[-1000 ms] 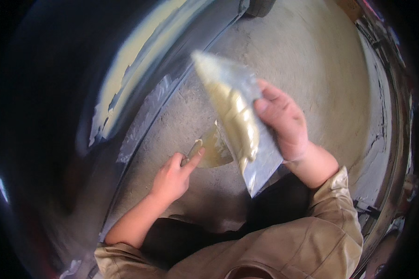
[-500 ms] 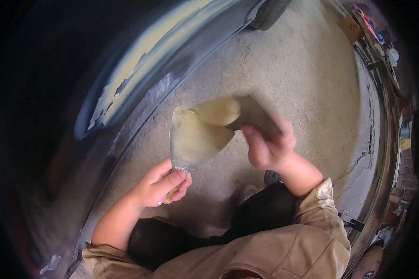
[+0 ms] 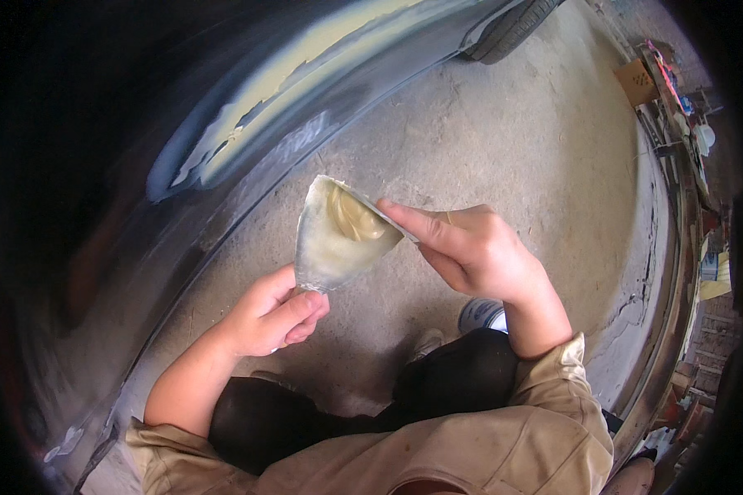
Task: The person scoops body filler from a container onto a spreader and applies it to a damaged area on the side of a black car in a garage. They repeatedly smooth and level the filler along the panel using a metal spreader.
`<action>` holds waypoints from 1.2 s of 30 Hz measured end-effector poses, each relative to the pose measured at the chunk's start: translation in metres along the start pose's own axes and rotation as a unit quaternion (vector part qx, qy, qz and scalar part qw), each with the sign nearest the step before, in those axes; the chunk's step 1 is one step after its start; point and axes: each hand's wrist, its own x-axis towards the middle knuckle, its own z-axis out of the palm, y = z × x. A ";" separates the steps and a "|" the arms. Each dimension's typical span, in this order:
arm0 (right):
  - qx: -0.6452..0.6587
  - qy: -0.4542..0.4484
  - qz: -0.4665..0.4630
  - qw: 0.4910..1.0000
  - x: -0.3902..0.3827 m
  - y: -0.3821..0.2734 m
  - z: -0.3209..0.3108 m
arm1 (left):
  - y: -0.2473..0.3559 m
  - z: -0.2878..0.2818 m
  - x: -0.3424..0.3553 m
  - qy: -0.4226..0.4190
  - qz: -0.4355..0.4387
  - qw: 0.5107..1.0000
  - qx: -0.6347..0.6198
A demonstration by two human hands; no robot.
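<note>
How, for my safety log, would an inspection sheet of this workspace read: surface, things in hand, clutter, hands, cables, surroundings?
Surface: grey, scuffed concrete-like floor.
Things in hand: wide scraper bearing pale yellow paste; thin plate, seen nearly edge-on, along the scraper's edge.
Clutter: white-and-blue can by the right knee; cardboard box and mixed items at the right, many too small to name.
Hands: left hand closed round the scraper's handle end; right hand pinching the plate.
Cables: nothing seen.
Surroundings: dark vehicle panel with a cream-yellow patch, left; tyre, top.
</note>
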 end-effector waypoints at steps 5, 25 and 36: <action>-0.004 -0.050 0.065 0.997 -0.006 0.004 -0.010 | -0.002 0.001 0.004 -0.022 0.006 0.998 -0.051; 0.754 0.071 0.275 0.592 0.002 -0.020 0.039 | 0.012 0.015 0.072 -0.648 0.130 0.688 -0.300; 0.809 0.134 0.168 0.547 -0.009 -0.054 0.067 | -0.006 0.029 0.024 -0.139 0.156 0.945 -0.252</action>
